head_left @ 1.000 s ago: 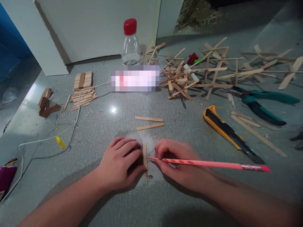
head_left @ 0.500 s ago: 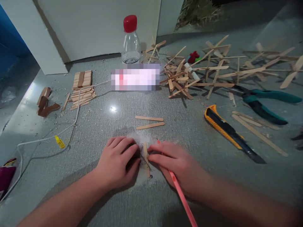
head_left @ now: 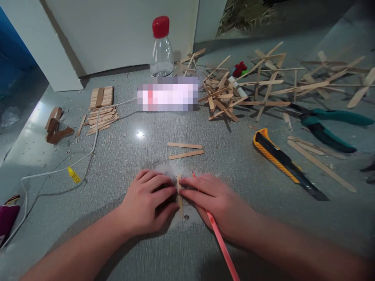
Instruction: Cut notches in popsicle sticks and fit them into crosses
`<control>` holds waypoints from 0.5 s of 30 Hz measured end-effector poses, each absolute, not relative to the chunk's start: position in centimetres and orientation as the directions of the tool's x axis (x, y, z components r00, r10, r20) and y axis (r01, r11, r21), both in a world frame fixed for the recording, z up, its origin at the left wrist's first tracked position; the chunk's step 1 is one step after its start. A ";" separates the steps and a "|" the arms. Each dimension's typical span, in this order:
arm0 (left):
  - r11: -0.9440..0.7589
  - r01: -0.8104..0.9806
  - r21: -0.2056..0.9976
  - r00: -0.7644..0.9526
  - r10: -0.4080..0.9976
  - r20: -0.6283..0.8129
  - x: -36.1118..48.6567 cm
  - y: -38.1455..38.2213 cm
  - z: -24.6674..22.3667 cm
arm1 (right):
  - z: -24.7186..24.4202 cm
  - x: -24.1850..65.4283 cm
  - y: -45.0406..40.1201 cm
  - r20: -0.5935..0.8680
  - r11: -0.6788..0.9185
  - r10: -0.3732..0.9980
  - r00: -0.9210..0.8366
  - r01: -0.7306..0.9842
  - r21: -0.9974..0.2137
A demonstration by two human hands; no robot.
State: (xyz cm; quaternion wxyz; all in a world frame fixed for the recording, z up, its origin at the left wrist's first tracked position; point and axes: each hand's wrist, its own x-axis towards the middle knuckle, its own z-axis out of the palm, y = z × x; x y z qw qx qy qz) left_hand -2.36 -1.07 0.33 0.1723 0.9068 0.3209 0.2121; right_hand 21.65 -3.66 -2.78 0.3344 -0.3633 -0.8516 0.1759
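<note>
A craft stick [head_left: 180,201] lies upright in my view on a dusty pale patch of the table, between my two hands. The curled fingertips and thumb of my left hand [head_left: 154,199] press against its left edge. My right hand [head_left: 216,203] is closed round a red pencil [head_left: 218,236], its dark tip pointing away from me. Two fingers of that hand also touch the right side of the stick. Just beyond the hands, two more craft sticks [head_left: 186,155] lie side by side, slightly angled.
A utility knife [head_left: 277,160], loose sticks and green-handled pliers [head_left: 331,128] lie to the right. Joined stick shapes [head_left: 222,97] spread behind. A red-capped bottle [head_left: 161,50] stands at the back. Stacked sticks [head_left: 101,97] and a white cable [head_left: 96,136] are left.
My hands have drawn closer together round the craft stick. A thin piece that lay slanted across it now appears lined up with it. The pencil has shifted slightly left.
</note>
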 end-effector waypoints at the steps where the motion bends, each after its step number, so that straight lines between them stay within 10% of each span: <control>1: -0.741 0.504 0.444 0.710 0.648 0.275 -2.4 -1.1 0.4 | -2.8 21.7 -3.6 0.444 0.667 0.743 -0.501 0.496 -0.556; 15: -0.776 0.553 0.305 0.691 0.631 0.352 -1.6 -2.1 0.3 | -2.5 21.4 -3.3 0.400 0.572 0.814 -0.421 0.458 -0.681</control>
